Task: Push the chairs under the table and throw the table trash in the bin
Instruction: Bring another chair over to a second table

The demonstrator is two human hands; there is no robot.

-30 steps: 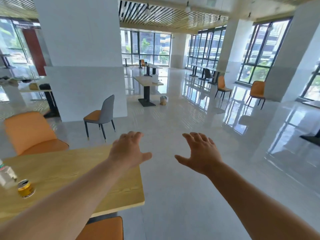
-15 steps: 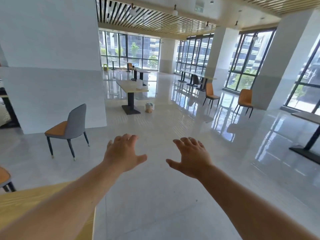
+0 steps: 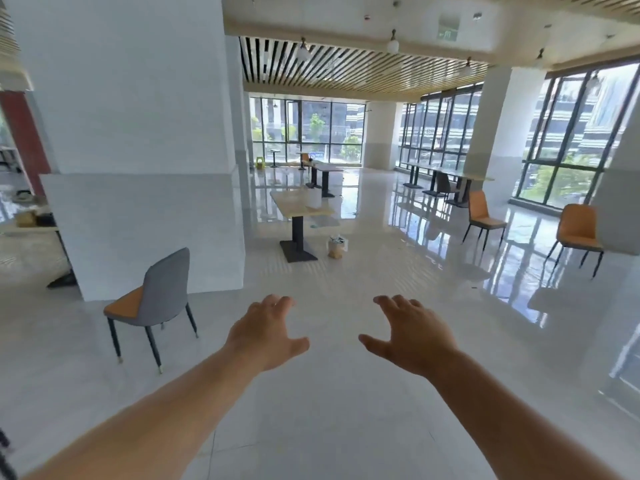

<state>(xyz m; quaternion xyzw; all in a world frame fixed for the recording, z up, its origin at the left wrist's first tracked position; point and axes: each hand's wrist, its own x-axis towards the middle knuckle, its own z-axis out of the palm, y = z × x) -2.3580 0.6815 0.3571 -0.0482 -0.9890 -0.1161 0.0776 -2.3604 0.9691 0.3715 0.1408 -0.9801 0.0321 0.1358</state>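
My left hand (image 3: 265,332) and my right hand (image 3: 412,332) are stretched out in front of me over bare floor, fingers apart, holding nothing. A grey-backed chair with an orange seat (image 3: 156,301) stands alone to the left, near a white pillar. Further off, a light wooden table on a black pedestal (image 3: 299,211) carries a white object. A small bin (image 3: 336,247) with something in it stands on the floor beside that table's base. Two orange chairs (image 3: 483,216) (image 3: 578,233) stand apart at the right by the windows.
A wide white pillar (image 3: 138,150) fills the left. Glossy white floor (image 3: 346,410) stretches ahead. More tables (image 3: 323,169) (image 3: 446,173) stand at the back by tall windows. Another table with items (image 3: 27,220) is partly visible at the far left.
The view has swung away from the near wooden table with its can; that table has left the frame. The grey chair, far table and bin look closer. Both hands stay open and outstretched.
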